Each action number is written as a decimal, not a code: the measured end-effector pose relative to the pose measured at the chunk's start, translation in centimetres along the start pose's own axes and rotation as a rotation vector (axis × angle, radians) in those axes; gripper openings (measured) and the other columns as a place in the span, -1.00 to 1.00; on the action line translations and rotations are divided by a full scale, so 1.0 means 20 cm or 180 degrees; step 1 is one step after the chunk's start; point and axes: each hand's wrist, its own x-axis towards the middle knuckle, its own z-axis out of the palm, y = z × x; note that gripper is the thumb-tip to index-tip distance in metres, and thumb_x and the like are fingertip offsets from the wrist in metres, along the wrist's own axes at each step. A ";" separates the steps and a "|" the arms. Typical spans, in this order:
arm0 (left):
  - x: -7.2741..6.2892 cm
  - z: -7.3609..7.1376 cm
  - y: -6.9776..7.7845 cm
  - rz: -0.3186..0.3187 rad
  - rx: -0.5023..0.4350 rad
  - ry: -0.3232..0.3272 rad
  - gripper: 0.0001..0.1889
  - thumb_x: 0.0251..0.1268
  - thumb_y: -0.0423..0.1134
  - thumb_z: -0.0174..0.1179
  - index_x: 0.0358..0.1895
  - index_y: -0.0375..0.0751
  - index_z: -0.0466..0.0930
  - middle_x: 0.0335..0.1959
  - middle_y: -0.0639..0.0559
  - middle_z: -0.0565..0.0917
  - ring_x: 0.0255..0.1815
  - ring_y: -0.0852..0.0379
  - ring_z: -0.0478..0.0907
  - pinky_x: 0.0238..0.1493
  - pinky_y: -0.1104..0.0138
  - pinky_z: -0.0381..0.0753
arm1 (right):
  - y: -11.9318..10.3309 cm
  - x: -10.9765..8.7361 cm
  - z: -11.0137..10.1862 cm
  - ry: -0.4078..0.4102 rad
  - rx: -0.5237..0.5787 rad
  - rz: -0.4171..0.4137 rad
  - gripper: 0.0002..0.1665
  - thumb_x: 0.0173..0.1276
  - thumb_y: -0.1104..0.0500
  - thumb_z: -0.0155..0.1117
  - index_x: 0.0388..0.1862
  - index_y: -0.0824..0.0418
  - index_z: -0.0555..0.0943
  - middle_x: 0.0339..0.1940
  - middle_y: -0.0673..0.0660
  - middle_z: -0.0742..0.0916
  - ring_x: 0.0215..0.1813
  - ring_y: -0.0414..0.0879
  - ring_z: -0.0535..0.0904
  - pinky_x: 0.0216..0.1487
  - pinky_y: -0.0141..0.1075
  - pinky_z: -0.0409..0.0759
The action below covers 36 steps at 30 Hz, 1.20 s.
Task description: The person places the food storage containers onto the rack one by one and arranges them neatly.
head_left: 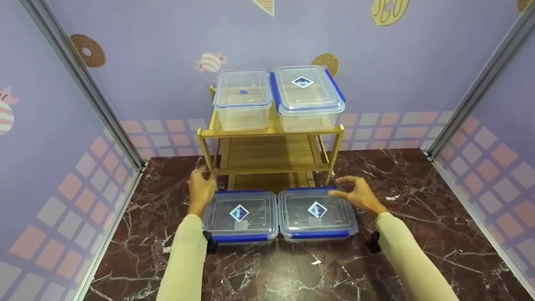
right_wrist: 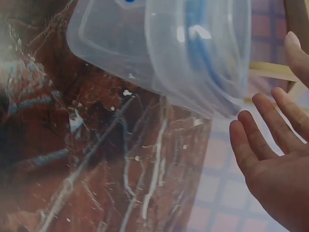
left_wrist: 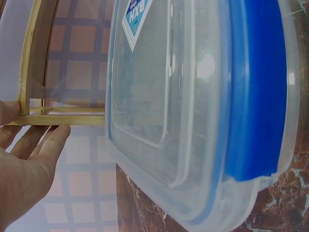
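My left hand [head_left: 202,188] grips the front left leg of a wooden shelf [head_left: 269,133]; in the left wrist view the thumb and fingers [left_wrist: 55,140] lie on opposite sides of the wood. Over the right front container [head_left: 334,219] hovers my right hand [head_left: 357,195], thumb and fingers spread apart with nothing between them. In the right wrist view its fingers [right_wrist: 268,121] are extended beside the clear container [right_wrist: 116,43]. The left front container [head_left: 259,205] has a clear lid, blue clips and a diamond label, and stands beside my left wrist.
On the shelf's top stand two more clear lidded containers, a left one [head_left: 242,119] and a right one [head_left: 309,121] with blue clips. Lower wooden tiers [head_left: 269,154] sit beneath. The dark marbled floor [head_left: 292,271] is bounded by patterned purple walls [head_left: 267,33].
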 end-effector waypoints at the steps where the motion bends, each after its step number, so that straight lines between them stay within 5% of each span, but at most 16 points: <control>1: 0.00 0.00 0.00 0.0005 0.0007 -0.0007 -0.70 0.48 -0.17 0.19 0.11 -0.28 0.67 0.03 -0.29 0.71 0.16 -0.27 0.59 0.32 -0.08 0.38 | 0.01 0.00 0.01 -0.0005 0.0006 0.0003 -0.28 0.18 0.05 0.60 0.16 0.49 0.58 0.16 0.42 0.67 0.26 0.33 0.53 0.33 0.15 0.41; 13: 0.01 0.00 0.01 0.0026 0.0004 -0.0026 -0.72 0.48 -0.17 0.20 0.07 -0.28 0.68 0.01 -0.29 0.71 0.11 -0.25 0.61 0.27 -0.07 0.42 | 0.05 -0.01 0.04 -0.0124 0.0056 0.0133 -0.24 0.11 0.15 0.64 0.19 0.51 0.56 0.12 0.45 0.67 0.12 0.25 0.62 0.22 0.07 0.54; 26: 0.00 0.01 -0.01 -0.0049 0.0019 -0.0058 -0.69 0.49 -0.16 0.19 0.14 -0.26 0.66 0.05 -0.27 0.71 0.16 -0.24 0.59 0.31 -0.06 0.40 | 0.11 -0.05 0.00 -0.0464 0.0009 -0.0441 -0.42 0.20 0.22 0.55 0.15 0.45 0.60 0.04 0.37 0.71 0.07 0.24 0.59 0.17 0.14 0.51; 36: 0.00 0.00 0.00 -0.0025 0.0046 -0.0041 -0.68 0.50 -0.15 0.17 0.12 -0.28 0.65 -0.09 -0.29 0.75 -0.05 -0.24 0.68 0.21 -0.05 0.48 | 0.11 -0.09 -0.02 -0.0512 -0.0153 -0.0437 -0.51 0.17 0.12 0.59 -0.01 0.36 0.68 -0.11 0.26 0.75 -0.10 0.13 0.62 0.04 0.06 0.57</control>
